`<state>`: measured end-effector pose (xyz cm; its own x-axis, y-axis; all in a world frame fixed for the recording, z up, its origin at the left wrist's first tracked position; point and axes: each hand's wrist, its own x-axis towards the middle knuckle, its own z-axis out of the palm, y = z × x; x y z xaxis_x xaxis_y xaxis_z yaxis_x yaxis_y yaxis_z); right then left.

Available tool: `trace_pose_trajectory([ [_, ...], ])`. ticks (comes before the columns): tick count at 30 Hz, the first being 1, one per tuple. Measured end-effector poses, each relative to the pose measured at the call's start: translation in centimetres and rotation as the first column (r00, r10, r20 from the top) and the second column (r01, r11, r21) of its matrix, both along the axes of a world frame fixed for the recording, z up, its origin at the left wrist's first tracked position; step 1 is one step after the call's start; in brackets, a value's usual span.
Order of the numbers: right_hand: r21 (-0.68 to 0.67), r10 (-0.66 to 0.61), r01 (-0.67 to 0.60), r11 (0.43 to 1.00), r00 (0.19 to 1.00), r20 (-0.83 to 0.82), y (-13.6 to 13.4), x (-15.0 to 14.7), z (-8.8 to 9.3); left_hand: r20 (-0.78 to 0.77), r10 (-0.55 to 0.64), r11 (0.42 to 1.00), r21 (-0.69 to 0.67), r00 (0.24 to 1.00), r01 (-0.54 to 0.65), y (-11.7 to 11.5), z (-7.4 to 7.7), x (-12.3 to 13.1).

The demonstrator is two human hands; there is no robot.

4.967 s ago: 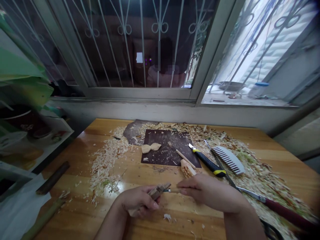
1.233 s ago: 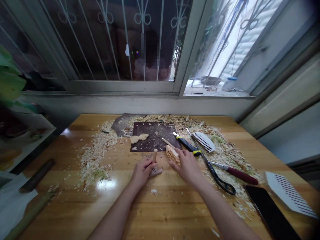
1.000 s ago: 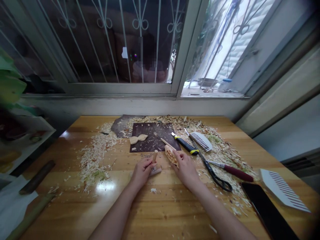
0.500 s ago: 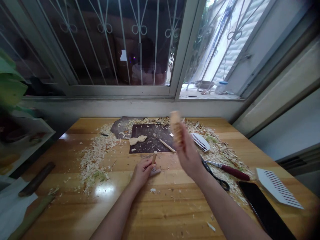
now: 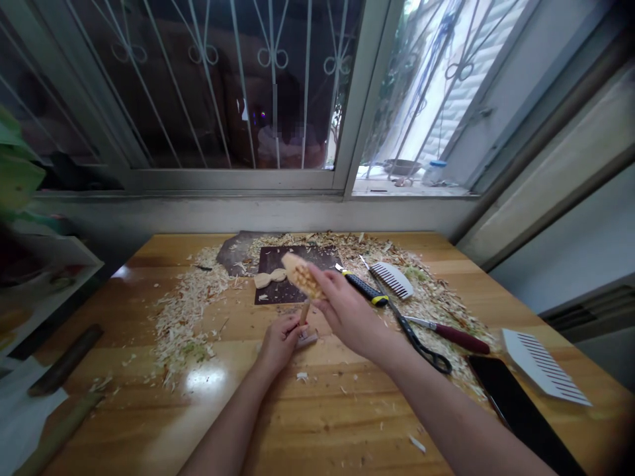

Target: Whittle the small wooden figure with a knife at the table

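My left hand [image 5: 278, 342] is closed around what looks like a chisel, its round wooden handle [image 5: 304, 313] standing nearly upright and its lower end hidden by the fingers. Beneath those fingers a small pale piece of wood [image 5: 308, 341] lies on the table. My right hand [image 5: 344, 309] grips a rough, chipped wooden block [image 5: 302, 276], tilted to the left. The block is just over the handle's top; whether they touch I cannot tell. Behind the hands a carved, waisted wood piece [image 5: 270, 278] rests on a dark mat [image 5: 317, 254].
Wood shavings [image 5: 186, 307] ring the work area. Rightward lie a black-and-yellow-handled cutter [image 5: 366, 289], black scissors [image 5: 421, 349], a maroon-handled knife [image 5: 461, 338], two white slotted pieces [image 5: 391, 279] and a phone [image 5: 516, 410]. A dark stick [image 5: 67, 360] is at left. A barred window [image 5: 233, 175] stands behind.
My right hand has swung the wooden block down and left, from raised at the right to just over the chisel handle. My left hand keeps its hold in place.
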<state>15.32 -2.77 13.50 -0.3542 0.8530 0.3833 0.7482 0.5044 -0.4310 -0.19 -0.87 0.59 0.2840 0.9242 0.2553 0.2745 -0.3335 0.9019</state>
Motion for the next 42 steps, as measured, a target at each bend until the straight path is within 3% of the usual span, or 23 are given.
trace_pose_trajectory([
  [3,0.157,-0.072,0.095,0.983,0.986,-0.148,-0.2,-0.1,-0.2,0.005,-0.002,1.0,0.004,1.0,0.002,0.0,0.0,0.0],
  [6,-0.045,0.023,-0.021,0.999,0.998,0.056,-0.2,-0.2,0.0,0.0,-0.021,1.0,0.018,1.0,0.021,0.1,-0.2,-0.1],
  [8,-0.149,0.085,-0.07,0.986,0.992,0.097,-0.1,0.0,0.7,-0.008,-0.013,1.0,0.014,1.0,0.013,0.1,-0.3,-0.1],
  [10,-0.055,0.015,-0.017,0.998,0.999,-0.036,0.1,0.3,1.4,-0.007,0.003,1.0,0.002,1.0,-0.003,0.1,-0.4,-0.1],
  [13,0.136,-0.178,0.226,0.965,0.939,-0.295,0.1,0.6,1.3,0.012,-0.002,1.0,-0.009,1.0,0.002,0.1,-0.2,-0.1],
  [15,0.097,-0.196,0.224,0.97,0.952,-0.235,0.0,0.5,0.1,0.024,-0.007,1.0,-0.01,1.0,0.007,0.0,0.0,-0.2],
  [18,-0.084,-0.039,0.039,0.996,0.999,0.007,0.1,0.5,-1.4,0.019,-0.004,1.0,0.003,1.0,0.004,0.0,0.1,-0.3],
  [20,-0.133,0.003,0.003,0.991,0.999,0.045,0.2,0.7,-1.1,0.005,0.0,1.0,0.014,1.0,0.0,0.0,0.1,-0.3],
  [22,-0.076,-0.034,0.032,0.997,0.999,-0.017,0.3,1.1,0.2,-0.001,0.011,1.0,0.019,1.0,-0.011,-0.1,0.0,-0.4],
  [24,0.089,-0.116,0.132,0.987,0.979,-0.166,0.3,1.3,1.5,-0.002,0.013,1.0,0.016,1.0,-0.013,-0.1,-0.1,-0.4],
  [27,0.225,-0.169,0.222,0.949,0.958,-0.232,-0.1,0.9,1.8,-0.005,0.02,1.0,0.009,1.0,-0.02,-0.1,-0.1,-0.4],
  [31,0.023,-0.018,0.016,1.0,0.998,0.068,-0.3,-0.1,0.7,-0.017,-0.003,0.999,0.034,1.0,0.004,-0.2,0.0,-0.4],
  [33,-0.044,0.043,-0.039,0.998,0.994,0.099,-0.3,-0.2,1.1,-0.016,-0.015,0.999,0.039,1.0,0.015,-0.2,0.0,-0.4],
  [35,0.021,0.017,-0.017,1.0,1.0,0.007,-0.2,-0.1,1.8,-0.011,-0.01,0.999,0.031,1.0,0.01,-0.2,0.0,-0.4],
  [38,0.113,-0.113,0.125,0.986,0.987,-0.114,-0.1,-0.1,1.9,-0.007,0.002,1.0,0.025,1.0,-0.002,-0.3,0.1,-0.5],
  [40,-0.001,-0.116,0.116,0.993,0.993,0.007,-0.1,-0.1,1.4,-0.006,-0.007,1.0,0.023,1.0,0.007,-0.3,0.2,-0.5],
  [42,-0.131,-0.026,0.045,0.99,0.989,0.146,-0.1,0.2,1.2,-0.006,-0.015,1.0,0.019,1.0,0.015,-0.4,0.2,-0.5],
])
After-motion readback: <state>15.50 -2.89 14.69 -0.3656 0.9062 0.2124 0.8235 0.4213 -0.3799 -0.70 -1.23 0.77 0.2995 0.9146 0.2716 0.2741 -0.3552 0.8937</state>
